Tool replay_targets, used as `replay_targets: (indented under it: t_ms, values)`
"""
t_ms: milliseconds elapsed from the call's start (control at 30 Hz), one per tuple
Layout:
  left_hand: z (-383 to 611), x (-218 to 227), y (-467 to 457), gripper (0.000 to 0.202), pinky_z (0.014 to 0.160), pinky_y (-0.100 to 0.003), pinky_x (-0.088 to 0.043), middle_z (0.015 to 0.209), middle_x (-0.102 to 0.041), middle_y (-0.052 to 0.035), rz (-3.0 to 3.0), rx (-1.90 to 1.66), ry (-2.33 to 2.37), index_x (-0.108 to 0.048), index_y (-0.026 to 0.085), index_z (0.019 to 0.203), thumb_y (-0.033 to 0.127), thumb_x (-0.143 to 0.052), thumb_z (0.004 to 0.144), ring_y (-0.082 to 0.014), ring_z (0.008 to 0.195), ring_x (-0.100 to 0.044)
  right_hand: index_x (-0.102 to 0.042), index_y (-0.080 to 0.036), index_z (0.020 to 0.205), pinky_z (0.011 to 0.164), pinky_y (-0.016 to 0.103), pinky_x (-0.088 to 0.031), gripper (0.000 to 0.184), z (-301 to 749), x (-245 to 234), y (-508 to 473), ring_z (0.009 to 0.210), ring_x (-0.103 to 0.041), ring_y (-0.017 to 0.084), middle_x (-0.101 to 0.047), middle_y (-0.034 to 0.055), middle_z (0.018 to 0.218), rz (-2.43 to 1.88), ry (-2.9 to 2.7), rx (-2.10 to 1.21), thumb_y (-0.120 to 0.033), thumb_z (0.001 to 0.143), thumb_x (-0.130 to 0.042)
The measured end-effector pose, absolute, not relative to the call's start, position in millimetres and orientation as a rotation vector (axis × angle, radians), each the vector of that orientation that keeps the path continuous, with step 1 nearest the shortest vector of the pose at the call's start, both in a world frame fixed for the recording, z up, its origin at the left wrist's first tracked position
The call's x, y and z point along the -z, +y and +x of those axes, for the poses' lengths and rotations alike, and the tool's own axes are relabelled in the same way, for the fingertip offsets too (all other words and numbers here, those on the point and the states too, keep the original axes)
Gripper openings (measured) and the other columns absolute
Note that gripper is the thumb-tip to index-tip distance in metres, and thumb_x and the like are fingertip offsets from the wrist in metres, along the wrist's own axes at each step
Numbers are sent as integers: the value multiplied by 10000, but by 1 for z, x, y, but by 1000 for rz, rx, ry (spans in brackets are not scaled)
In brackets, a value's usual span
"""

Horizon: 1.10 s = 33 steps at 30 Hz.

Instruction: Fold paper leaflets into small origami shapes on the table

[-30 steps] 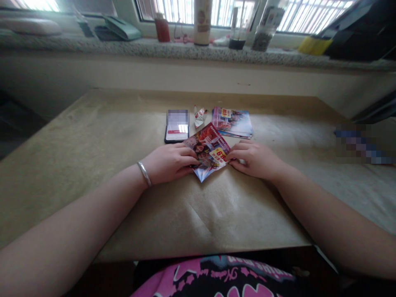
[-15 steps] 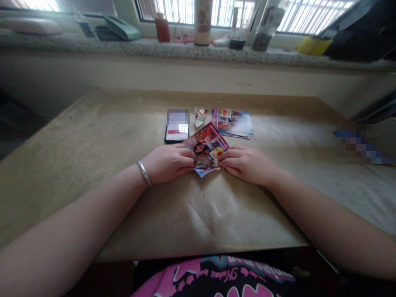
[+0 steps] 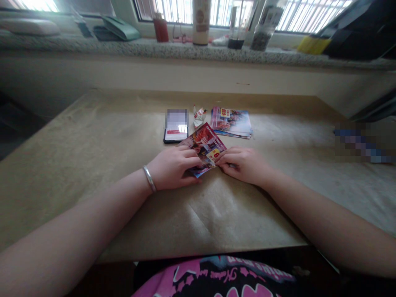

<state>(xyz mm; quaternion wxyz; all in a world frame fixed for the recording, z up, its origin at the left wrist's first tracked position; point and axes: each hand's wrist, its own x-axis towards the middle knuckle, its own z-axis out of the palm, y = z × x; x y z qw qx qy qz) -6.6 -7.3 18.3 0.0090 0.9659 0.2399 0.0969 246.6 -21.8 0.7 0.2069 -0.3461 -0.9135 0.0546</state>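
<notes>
A colourful printed flyer (image 3: 204, 144) with a yellow price patch lies turned at an angle on the table, a bluish corner showing at its near end. My left hand (image 3: 175, 167), with a silver bangle at the wrist, has its fingers over the flyer's left part and the thumb by the near corner. At the right edge, the fingertips of my right hand (image 3: 244, 163) pinch the paper, closed on it. Just beyond are a phone (image 3: 176, 134), a crumpled white-and-red wrapper (image 3: 199, 116) and a stack of similar flyers (image 3: 238, 121).
The table (image 3: 198, 222) has a tan cover with creases near me. Behind it, a stone windowsill (image 3: 173, 50) carries a red bottle (image 3: 161, 29), a tall beige container (image 3: 201, 24), a green case (image 3: 120, 28) and other items. A blurred bluish object (image 3: 360, 144) lies far right.
My left hand has moved right and a little nearer, its fingers reaching further over the flyer. The flyer has shifted slightly left. My right hand keeps its hold on the edge.
</notes>
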Motion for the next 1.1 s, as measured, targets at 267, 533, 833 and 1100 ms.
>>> replay_targets:
  t_ms: [267, 533, 833, 1100]
  values:
    - [-1, -16, -8, 398, 680, -264, -430, 772, -651, -57, 2890, -411, 922, -644, 162, 729, 386, -389, 937, -153, 725, -577, -683, -214, 843, 781, 290, -493, 167, 246, -1, -20, 869, -645, 177, -718, 45, 926, -971, -2544, -192, -169, 831, -523]
    - [6, -16, -10, 357, 606, -237, -406, 730, -685, -17, 2418, -509, 1322, -691, 172, 759, 368, -424, 891, -133, 654, -582, -684, -203, 863, 807, 311, -491, 193, 246, -2, -17, 882, -633, 187, -711, 67, 944, -910, -2582, -192, -192, 871, -492]
    - [6, -13, -5, 267, 600, -265, -397, 710, -651, -45, 2583, -413, 1456, -627, 161, 688, 349, -518, 843, -164, 668, -565, -689, -206, 1030, 753, 297, -492, 250, 246, 2, -18, 824, -653, 183, -721, 68, 925, -1085, -2500, -178, -232, 901, -477]
    - [5, -9, -5, 215, 629, -277, -408, 729, -634, -42, 2679, -414, 1459, -608, 162, 709, 314, -532, 840, -165, 683, -553, -724, -187, 968, 829, 334, -490, 224, 241, 6, -14, 920, -613, 195, -685, 92, 1009, -978, -2504, -165, -236, 898, -517]
